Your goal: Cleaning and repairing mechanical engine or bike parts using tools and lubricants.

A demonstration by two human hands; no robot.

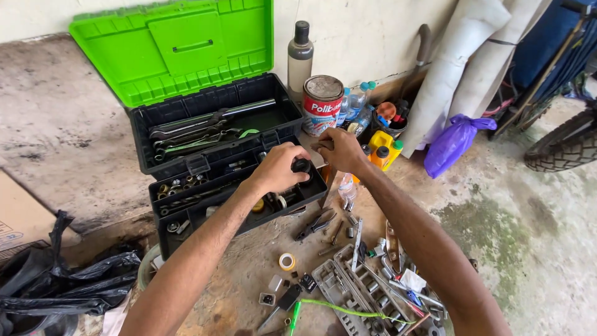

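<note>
Centre frame: left hand (278, 168) closed around a small black round part (302, 165), held over the front tray of the open toolbox (205, 146). Right hand (339, 149) just beside it, fingers curled, tips pinched near the same part; can't tell if it actually grips anything. Toolbox has a green lid (171, 46) tilted back at upper left, wrenches (199, 130) in the rear compartment. Red-and-white paint can (322, 104) and grey spray bottle (300, 56) behind the hands. Lower centre on the concrete floor (528, 236): pliers (314, 225), tape roll (286, 261), grey socket tray (357, 289). Purple bag (453, 142) at right.
</note>
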